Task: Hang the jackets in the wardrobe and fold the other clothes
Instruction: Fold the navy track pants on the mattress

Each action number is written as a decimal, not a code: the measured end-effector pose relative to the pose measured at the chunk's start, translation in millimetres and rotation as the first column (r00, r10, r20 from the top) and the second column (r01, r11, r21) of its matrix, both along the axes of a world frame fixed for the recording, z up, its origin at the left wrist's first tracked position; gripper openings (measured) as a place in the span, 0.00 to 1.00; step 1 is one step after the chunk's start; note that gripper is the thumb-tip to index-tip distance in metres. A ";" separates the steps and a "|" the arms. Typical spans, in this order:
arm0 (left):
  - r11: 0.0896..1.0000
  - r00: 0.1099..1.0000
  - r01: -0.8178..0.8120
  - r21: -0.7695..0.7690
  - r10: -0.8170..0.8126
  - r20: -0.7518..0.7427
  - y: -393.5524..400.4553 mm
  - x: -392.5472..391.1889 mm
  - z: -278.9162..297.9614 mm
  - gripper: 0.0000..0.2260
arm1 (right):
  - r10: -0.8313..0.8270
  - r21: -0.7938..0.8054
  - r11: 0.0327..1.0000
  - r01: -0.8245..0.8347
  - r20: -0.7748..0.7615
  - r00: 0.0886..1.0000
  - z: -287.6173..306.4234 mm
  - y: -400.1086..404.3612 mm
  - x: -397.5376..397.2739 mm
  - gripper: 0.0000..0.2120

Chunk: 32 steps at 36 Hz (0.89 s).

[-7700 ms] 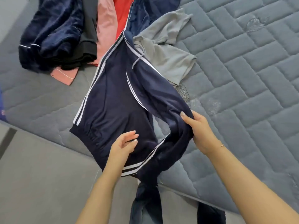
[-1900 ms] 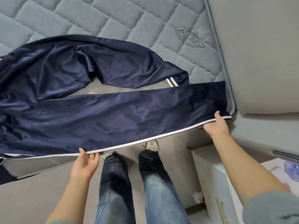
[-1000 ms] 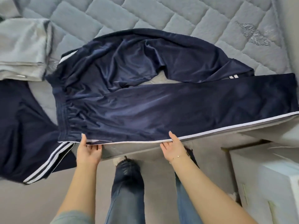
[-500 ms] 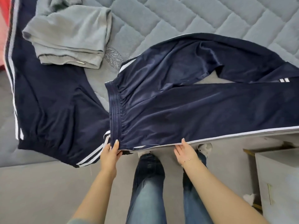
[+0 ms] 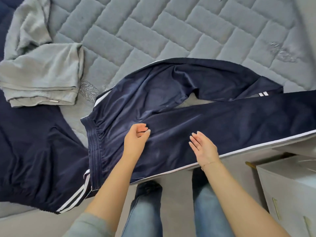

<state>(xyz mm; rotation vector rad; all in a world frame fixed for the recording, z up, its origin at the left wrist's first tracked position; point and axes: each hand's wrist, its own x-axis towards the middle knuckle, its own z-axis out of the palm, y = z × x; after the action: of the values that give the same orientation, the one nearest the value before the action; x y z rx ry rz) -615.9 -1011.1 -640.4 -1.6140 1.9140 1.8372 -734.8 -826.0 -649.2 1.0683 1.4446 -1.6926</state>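
Note:
Navy track trousers [image 5: 196, 120] with white side stripes lie spread along the near edge of the grey quilted mattress [image 5: 153, 31], waistband to the left, legs running off to the right. The upper leg is bent and rumpled. My left hand [image 5: 136, 139] hovers over the seat of the trousers with loosely curled fingers, holding nothing. My right hand [image 5: 201, 146] is beside it over the near leg, fingers straight, palm turned left. A navy jacket [image 5: 34, 159] with white stripes lies to the left, its hem under the waistband.
A grey folded garment [image 5: 41, 69] lies at the upper left on the mattress. A white drawer unit [image 5: 290, 194] with gold handles stands at the lower right beside the bed. My legs in jeans stand against the bed's edge.
Both hands have let go of the trousers' near striped edge and lifted over the fabric. The view has shifted, showing more of the trousers' waist and the jacket.

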 end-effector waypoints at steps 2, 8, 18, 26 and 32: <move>0.997 0.998 0.068 0.020 -0.068 0.011 10.6 -38.2 -7.1 0.07 | -0.005 -0.001 1.000 0.005 -0.030 1.000 -1.8 7.4 -38.8 0.09; 0.983 0.987 0.160 -0.084 -0.162 -0.011 45.0 -165.5 -15.6 0.06 | 0.171 0.206 0.971 -0.121 -0.242 0.955 -7.6 46.5 -170.6 0.07; 0.696 0.915 0.399 -0.597 -0.349 0.204 70.5 -354.4 -28.3 0.10 | 0.999 0.903 -0.033 -0.428 0.024 -0.027 -47.3 110.5 -360.6 0.29; 0.561 0.637 0.746 -0.357 -0.447 0.628 15.8 -375.8 -52.0 0.11 | 0.892 0.825 -0.379 -0.420 0.205 -0.402 -48.3 89.0 -429.3 0.09; 0.825 0.912 0.404 -0.396 -0.327 0.250 -21.2 -411.9 -19.9 0.10 | 0.960 0.995 0.045 -0.085 -0.067 -0.272 -7.1 44.6 -505.2 0.10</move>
<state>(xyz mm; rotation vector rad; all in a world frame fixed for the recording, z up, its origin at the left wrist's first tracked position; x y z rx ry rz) -1027.8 -1032.3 -660.3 -1.2986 2.4660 1.1332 -1240.0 -781.4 -656.3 -1.0929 2.8109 -0.3675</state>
